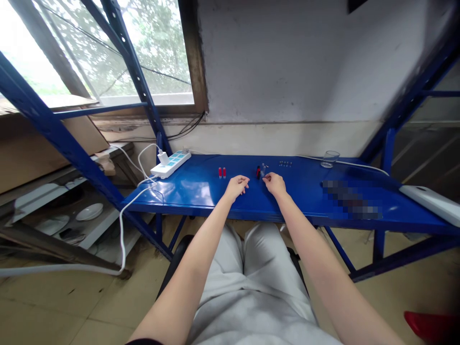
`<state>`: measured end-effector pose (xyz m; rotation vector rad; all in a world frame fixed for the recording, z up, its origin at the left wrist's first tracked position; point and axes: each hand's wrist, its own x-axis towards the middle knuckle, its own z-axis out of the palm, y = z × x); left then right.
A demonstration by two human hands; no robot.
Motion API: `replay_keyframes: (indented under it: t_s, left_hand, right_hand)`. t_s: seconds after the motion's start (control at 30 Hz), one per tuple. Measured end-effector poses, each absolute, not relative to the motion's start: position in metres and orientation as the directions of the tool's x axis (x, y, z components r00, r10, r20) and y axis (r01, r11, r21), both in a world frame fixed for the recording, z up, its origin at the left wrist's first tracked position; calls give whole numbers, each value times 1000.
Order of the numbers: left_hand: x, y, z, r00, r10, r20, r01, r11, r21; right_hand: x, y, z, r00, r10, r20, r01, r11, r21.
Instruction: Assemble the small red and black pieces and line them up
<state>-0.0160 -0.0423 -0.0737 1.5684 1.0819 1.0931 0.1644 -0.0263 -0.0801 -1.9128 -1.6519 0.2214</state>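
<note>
Small clear piece worked at the right hand's fingertips

The likeliest mishap, as judged from here, is a tipped piece. The small clear piece and a dark red-and-black piece are placed close together on the blue table, so either could be knocked over by a slight nudge from the right hand. A smooth, shiny top is shown by the table, and on it a dropped or toppled part might easily be sent sliding or rolling. The row of tiny bits is laid out uncovered beyond the right hand; by a careless sweep of the fingers it could be scattered, and parts that small could be hard to find again. The front edge is also near, so anything rolled toward the lap might be lost to the floor.

The clear piece is seen as small, upright and see-through, with little detail to be made out. It is set between the two hands, just to the right of the dark piece. The right fingers are drawn narrow at its side; whether it is actually gripped cannot be told. The left hand is held above the table with fingers loosely curled, and whether anything is pinched there cannot be told. Farther left, two red pieces are stood side by side.
</note>
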Motion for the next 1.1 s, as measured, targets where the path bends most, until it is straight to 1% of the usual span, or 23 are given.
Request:
replay_keyframes:
  t_s: [0.2, 0.53, 0.83, 1.1]
  left_hand:
    - [-16, -43, -73, 230, 959, 164, 156, -202, 967]
    - [-17, -41, -76, 235, 956, 176, 144, -214, 966]
    - [-17, -41, -76, 236, 955, 179, 146, -217, 965]
    - [-17, -41, -76, 233, 957, 174, 152, -213, 965]
  right_hand:
    - [167, -25, -85, 222, 939, 261, 839, -48, -542]
    - [165, -24, -82, 195, 944, 267, 868, -39, -496]
    - [165, -19, -80, 223, 945, 240, 862, -76, -501]
    - [164, -19, -79, 233, 942, 243, 865, -87, -493]
